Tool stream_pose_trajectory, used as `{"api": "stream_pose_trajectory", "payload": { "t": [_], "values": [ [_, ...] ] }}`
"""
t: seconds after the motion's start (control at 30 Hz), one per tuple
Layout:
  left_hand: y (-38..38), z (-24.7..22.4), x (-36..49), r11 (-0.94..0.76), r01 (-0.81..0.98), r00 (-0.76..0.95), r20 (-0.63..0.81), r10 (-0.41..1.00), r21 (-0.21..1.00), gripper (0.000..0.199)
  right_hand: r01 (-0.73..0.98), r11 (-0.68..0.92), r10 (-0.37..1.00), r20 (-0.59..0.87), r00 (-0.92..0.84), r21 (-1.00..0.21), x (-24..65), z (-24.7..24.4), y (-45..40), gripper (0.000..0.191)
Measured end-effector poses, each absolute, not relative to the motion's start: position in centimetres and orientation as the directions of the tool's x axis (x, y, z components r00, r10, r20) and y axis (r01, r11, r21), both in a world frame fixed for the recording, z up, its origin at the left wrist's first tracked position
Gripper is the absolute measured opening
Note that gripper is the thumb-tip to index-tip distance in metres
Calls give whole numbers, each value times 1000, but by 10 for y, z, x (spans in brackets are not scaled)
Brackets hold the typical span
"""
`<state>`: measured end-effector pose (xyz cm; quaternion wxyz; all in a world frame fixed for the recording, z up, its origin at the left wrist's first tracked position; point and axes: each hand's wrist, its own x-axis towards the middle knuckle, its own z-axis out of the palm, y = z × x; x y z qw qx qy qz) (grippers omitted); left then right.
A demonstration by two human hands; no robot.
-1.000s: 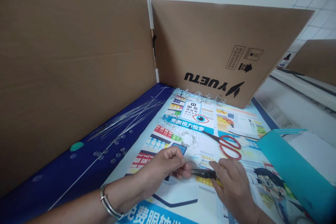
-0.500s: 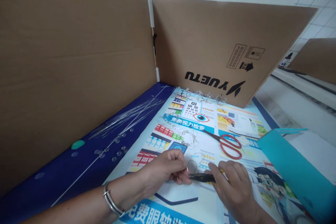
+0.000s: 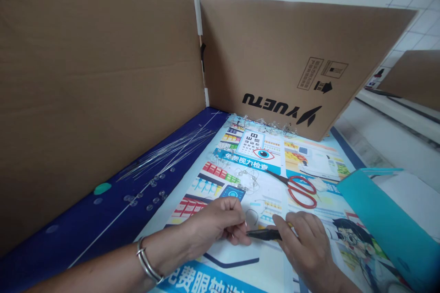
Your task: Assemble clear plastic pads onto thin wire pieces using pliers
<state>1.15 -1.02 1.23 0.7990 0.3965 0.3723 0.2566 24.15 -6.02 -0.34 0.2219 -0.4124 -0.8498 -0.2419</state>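
Note:
My left hand pinches a thin wire that curves up in a loop beside the fingertips. My right hand is wrapped round dark-jawed pliers, whose tips touch the wire at my left fingers. A silver bracelet circles my left wrist. Just beyond the hands lies a ring of clear beads and wire. Red-handled scissors rest with their blades pointing to the back left.
Clear beads and a bundle of straight wires lie on the blue surface at left. Beaded wire pieces line the foot of the rear cardboard panel. Another panel stands at left, a turquoise folder at right.
The wire loop has shifted and looks narrower beside my left fingertips. The pliers have moved very slightly left; both hands keep their holds.

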Motion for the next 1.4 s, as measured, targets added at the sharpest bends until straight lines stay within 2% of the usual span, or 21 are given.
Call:
{"api": "stream_pose_trajectory", "payload": {
  "t": [0.4, 0.7, 1.07, 1.23, 1.4],
  "values": [
    [-10, 10, 11, 562, -110, 589, -401, 702, 820, 21, 804, 528, 594, 558, -579, 272, 240, -2, -61, 25],
    [-11, 11, 10, 501, -94, 592, -357, 723, 860, 22, 803, 536, 614, 531, -583, 262, 235, 3, -60, 16],
    [-9, 18, 11, 286, -1, 577, -233, 783, 958, 19, 832, 536, 719, 440, -538, 142, 230, -2, -59, 9],
    [-8, 22, 8, 108, 132, 569, -164, 806, 985, 13, 837, 541, 750, 402, -526, 86, 230, -7, -59, 5],
    [-11, 25, 4, -89, 311, 567, -109, 816, 946, 13, 838, 546, 769, 385, -510, 19, 230, -9, -59, 6]
  ]
}}
